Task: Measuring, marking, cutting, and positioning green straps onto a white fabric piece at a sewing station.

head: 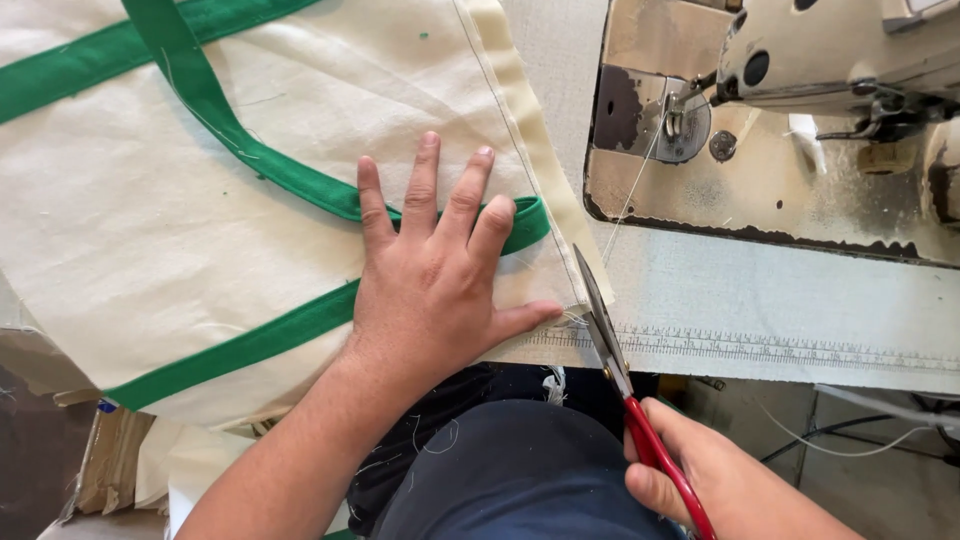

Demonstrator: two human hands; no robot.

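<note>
A cream cloth bag [180,230] with green straps [215,110] lies flat on the sewing table. My left hand [430,280] presses on it, fingers spread, over the green strap near the bag's right edge. My right hand [700,475] holds scissors [610,350] with red handles. The blades are nearly closed and point up along the bag's stitched right edge, at its lower corner by my left thumb. A thin thread [632,195] runs from that corner up to the machine.
A worn cream sewing machine [800,110] stands at the upper right on the grey table [760,300], which has a printed ruler along its front edge. Cardboard and cloth scraps [120,460] lie below at the left. Cables [850,435] hang at the lower right.
</note>
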